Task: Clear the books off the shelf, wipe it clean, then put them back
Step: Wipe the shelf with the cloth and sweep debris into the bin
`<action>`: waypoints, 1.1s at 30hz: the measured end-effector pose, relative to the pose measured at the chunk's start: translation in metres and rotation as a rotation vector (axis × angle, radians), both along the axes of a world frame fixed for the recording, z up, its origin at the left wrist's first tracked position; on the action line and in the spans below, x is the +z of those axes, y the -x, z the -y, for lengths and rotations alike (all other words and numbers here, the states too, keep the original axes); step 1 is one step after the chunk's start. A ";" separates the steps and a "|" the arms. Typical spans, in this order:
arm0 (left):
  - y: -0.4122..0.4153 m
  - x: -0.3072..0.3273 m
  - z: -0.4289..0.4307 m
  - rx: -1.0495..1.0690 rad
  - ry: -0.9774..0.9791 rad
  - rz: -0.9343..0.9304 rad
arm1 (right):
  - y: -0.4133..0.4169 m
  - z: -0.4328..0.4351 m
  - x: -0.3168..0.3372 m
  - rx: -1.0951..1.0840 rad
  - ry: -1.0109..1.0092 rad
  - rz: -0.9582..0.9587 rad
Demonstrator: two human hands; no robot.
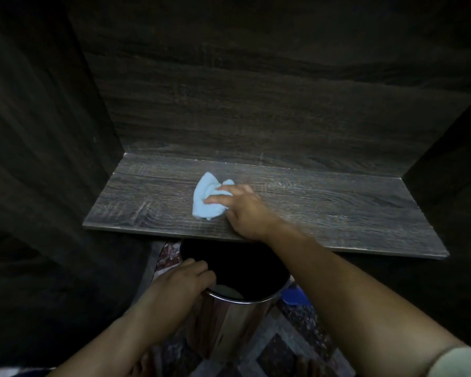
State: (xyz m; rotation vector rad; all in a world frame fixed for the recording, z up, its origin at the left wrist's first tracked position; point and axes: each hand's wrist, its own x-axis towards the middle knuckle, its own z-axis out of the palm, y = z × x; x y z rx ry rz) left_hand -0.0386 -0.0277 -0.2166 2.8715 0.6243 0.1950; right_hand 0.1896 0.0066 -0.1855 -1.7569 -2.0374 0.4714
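The dark wood-grain shelf (324,208) carries no books. A crumpled light blue cloth (206,198) lies on it, left of centre. My right hand (245,210) lies on the cloth's right side, with straight fingers pressing it onto the board. Below the shelf's front edge, my left hand (185,281) grips the left rim of a shiny metal bin (239,314) with curled fingers. No books are in view.
The shelf sits in a dark wooden recess with a back panel (256,104) and side walls (46,131). The metal bin stands on a patterned tile floor (288,349). Something blue (294,295) lies on the floor to the right of the bin.
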 end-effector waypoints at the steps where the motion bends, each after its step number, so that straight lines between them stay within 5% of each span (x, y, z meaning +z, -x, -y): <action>1: 0.003 0.001 0.003 0.001 0.005 -0.016 | 0.000 0.012 -0.001 0.013 0.020 -0.002; 8: 0.017 0.005 0.020 0.018 0.008 -0.007 | -0.001 0.086 0.034 0.121 0.093 0.063; 11: 0.017 0.008 0.027 0.020 0.024 0.017 | -0.010 0.104 0.062 -0.061 0.051 -0.103; 16: 0.016 0.010 0.031 0.050 0.014 0.023 | 0.002 0.120 0.066 -0.429 -0.329 -0.226; 20: 0.009 0.013 0.035 0.049 -0.034 0.055 | 0.011 0.130 0.035 -0.336 0.035 0.042; 25: 0.006 0.011 0.038 0.044 -0.106 0.062 | 0.013 0.132 0.044 -0.402 -0.256 -0.085; 30: -0.002 0.011 0.041 0.012 -0.137 0.078 | -0.001 0.135 0.040 -0.247 0.100 0.100; 33: -0.012 0.008 0.043 0.003 -0.145 0.072 | -0.007 0.141 0.039 -0.332 -0.052 0.066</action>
